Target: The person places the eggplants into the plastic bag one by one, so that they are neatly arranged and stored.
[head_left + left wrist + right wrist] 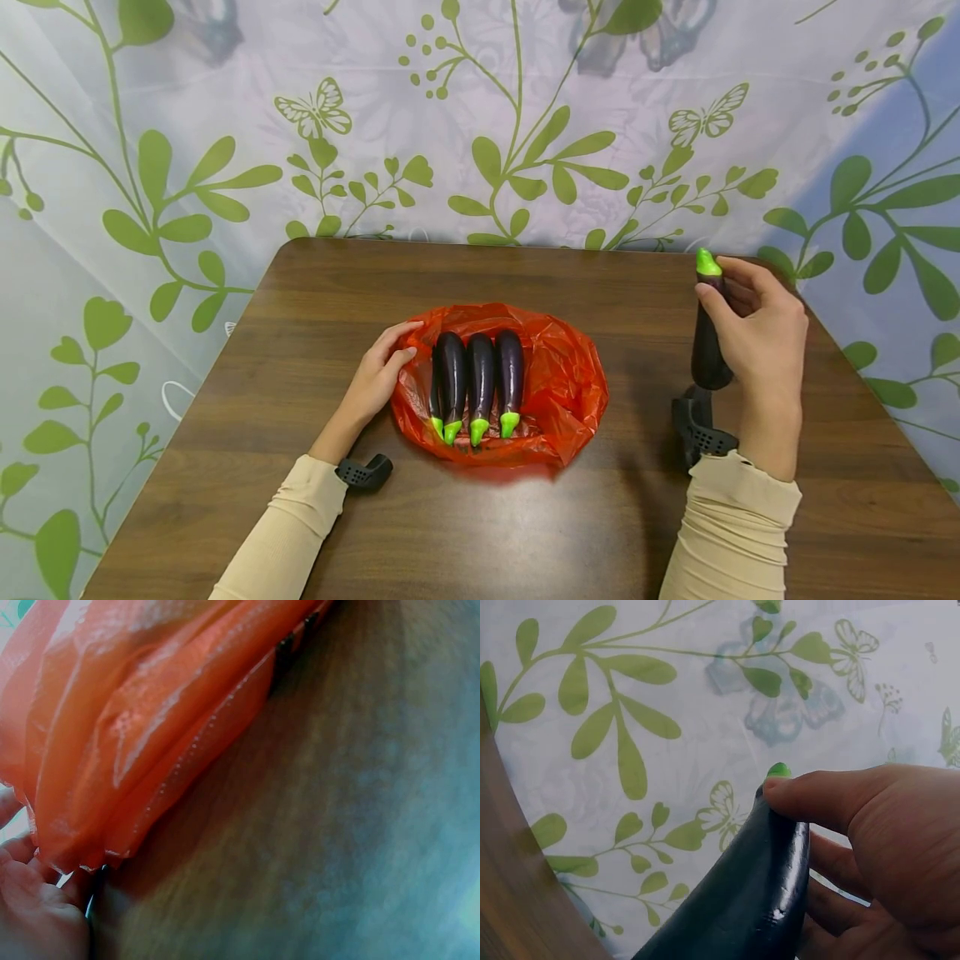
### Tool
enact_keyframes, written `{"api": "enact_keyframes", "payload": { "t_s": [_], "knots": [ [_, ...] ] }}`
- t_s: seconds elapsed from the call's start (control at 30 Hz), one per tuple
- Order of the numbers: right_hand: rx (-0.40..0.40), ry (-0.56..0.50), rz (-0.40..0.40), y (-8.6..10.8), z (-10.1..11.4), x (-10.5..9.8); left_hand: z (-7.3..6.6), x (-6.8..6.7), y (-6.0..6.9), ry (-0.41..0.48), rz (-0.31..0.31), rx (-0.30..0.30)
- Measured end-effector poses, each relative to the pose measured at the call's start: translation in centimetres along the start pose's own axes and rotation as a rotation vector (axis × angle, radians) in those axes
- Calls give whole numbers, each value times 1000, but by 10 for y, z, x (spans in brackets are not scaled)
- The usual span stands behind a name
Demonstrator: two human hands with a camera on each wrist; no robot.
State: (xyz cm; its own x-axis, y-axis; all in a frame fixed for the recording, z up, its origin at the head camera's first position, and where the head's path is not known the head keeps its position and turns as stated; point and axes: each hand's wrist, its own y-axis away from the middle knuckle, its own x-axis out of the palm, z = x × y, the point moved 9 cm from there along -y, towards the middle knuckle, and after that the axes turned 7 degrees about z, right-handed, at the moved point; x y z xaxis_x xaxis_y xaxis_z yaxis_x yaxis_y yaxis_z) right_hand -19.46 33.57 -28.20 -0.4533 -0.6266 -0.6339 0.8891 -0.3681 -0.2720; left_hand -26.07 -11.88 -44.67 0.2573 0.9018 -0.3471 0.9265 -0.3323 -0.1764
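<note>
An eggplant [710, 333] with a bright green stem end is in my right hand [765, 333], pinched near its top between thumb and fingers. It hangs nearly upright above the table's right side. The right wrist view shows the thumb pressed just below the green cap of this eggplant [742, 892]. Several more dark, glossy eggplants [481, 375] lie side by side in an opened red plastic bag [566, 383], green ends toward me. At the bag's left rim, my left hand [378, 371] holds the plastic, also seen in the left wrist view, where the bag [142, 727] partly hides the fingers.
The brown wooden table [525, 542] reaches back to a pale curtain [360, 50] printed with green leaves and butterflies. Black wrist mounts [365, 472] sit at both cuffs. A thin white loop [171, 400] shows beside the table's left edge.
</note>
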Motion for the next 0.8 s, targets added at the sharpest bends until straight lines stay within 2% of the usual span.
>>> {"api": "enact_keyframes", "payload": {
  "t_s": [0.8],
  "knots": [
    [-92, -29, 82, 4, 22, 18, 0, 0, 0, 10, 1, -4]
  ]
}}
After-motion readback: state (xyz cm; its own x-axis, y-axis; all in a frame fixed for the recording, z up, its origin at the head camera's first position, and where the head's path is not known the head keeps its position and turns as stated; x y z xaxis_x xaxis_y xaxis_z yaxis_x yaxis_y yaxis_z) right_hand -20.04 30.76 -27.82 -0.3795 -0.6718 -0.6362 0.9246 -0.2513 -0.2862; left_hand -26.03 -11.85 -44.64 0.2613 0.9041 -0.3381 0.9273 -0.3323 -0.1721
